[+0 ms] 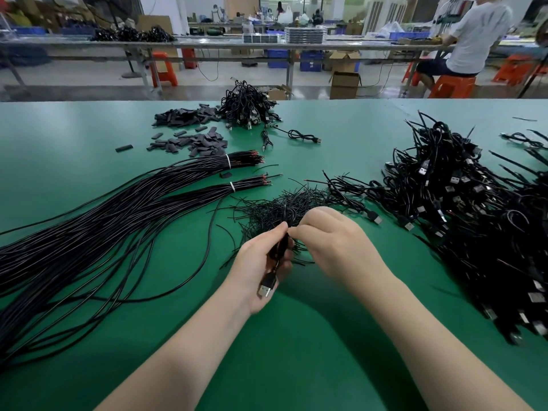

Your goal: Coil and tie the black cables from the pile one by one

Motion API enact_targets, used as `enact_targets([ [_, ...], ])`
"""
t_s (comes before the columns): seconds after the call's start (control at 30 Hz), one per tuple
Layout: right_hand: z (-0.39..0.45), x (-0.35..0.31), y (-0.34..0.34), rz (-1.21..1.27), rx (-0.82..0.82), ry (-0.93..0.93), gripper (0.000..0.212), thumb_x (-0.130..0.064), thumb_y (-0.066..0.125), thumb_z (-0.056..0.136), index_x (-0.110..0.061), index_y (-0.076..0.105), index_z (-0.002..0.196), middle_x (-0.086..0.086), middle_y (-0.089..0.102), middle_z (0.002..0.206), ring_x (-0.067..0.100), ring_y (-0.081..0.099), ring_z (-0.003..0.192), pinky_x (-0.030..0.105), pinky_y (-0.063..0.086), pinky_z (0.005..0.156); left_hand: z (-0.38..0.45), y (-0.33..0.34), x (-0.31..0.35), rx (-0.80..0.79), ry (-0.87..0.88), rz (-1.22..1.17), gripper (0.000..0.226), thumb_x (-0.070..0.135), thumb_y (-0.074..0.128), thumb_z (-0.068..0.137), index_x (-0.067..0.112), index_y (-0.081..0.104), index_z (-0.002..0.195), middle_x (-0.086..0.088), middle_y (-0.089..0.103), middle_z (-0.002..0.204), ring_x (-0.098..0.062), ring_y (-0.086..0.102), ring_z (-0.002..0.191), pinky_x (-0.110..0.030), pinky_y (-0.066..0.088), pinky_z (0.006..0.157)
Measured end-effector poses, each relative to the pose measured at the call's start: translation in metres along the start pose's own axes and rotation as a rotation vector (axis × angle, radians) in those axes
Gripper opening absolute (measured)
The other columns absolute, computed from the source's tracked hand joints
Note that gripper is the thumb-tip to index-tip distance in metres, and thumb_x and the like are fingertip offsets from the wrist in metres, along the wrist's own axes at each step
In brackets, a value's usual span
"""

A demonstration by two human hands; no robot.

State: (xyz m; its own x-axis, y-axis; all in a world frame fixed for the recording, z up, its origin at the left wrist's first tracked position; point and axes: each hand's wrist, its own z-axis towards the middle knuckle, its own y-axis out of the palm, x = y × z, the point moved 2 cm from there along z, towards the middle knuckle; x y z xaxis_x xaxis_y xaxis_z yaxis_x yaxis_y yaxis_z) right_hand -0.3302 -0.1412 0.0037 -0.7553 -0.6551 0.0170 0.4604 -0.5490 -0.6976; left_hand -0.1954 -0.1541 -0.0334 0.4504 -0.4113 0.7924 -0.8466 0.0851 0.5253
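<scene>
My left hand (261,268) grips a coiled black cable (278,250); its USB plug (266,287) hangs below my palm. My right hand (329,235) is closed, and its fingertips pinch a thin tie at the top of the coil, right against my left thumb. Just behind both hands lies a heap of thin black twist ties (281,210). A big pile of loose black USB cables (462,209) fills the right side of the green table (296,336). A smaller pile of tied coils (247,106) sits at the far middle.
Long black wire bundles (98,221) with white bands spread across the left. Dark flat sleeves (189,129) are scattered at the far left. One coiled cable (302,136) lies alone. A seated person (471,40) works at another bench beyond the table edge.
</scene>
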Motion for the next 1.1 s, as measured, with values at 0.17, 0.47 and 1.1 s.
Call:
enact_targets([
  [0.17, 0.003, 0.007, -0.004, 0.439, 0.02, 0.3, 0.02, 0.007, 0.068, 0.081, -0.01, 0.078, 0.084, 0.007, 0.061, 0.076, 0.018, 0.059, 0.07, 0.02, 0.045, 0.065, 0.002, -0.001, 0.0, -0.125, -0.103, -0.145, 0.018, 0.03, 0.073, 0.071, 0.012, 0.068, 0.071, 0.0, 0.06, 0.07, -0.005, 0.053, 0.05, -0.017, 0.05, 0.045],
  [0.47, -0.004, 0.012, -0.002, 1.38, -0.107, 0.705, 0.012, -0.005, 0.07, 0.074, -0.015, 0.066, 0.08, -0.006, 0.066, 0.071, 0.007, 0.063, 0.068, 0.019, 0.051, 0.071, -0.005, -0.004, -0.006, -0.246, -0.098, -0.162, 0.013, 0.02, 0.074, 0.069, 0.013, 0.07, 0.08, -0.001, 0.063, 0.069, -0.014, 0.063, 0.055, -0.025, 0.053, 0.048],
  [1.1, 0.002, 0.007, -0.014, 1.06, -0.296, 1.248, 0.014, -0.029, 0.08, 0.075, -0.016, 0.076, 0.072, 0.001, 0.066, 0.069, 0.006, 0.056, 0.057, 0.018, 0.045, 0.05, 0.005, -0.003, -0.012, -0.159, 0.212, -0.06, 0.013, 0.018, 0.069, 0.074, 0.018, 0.071, 0.087, -0.008, 0.072, 0.094, -0.019, 0.069, 0.085, -0.031, 0.057, 0.073],
])
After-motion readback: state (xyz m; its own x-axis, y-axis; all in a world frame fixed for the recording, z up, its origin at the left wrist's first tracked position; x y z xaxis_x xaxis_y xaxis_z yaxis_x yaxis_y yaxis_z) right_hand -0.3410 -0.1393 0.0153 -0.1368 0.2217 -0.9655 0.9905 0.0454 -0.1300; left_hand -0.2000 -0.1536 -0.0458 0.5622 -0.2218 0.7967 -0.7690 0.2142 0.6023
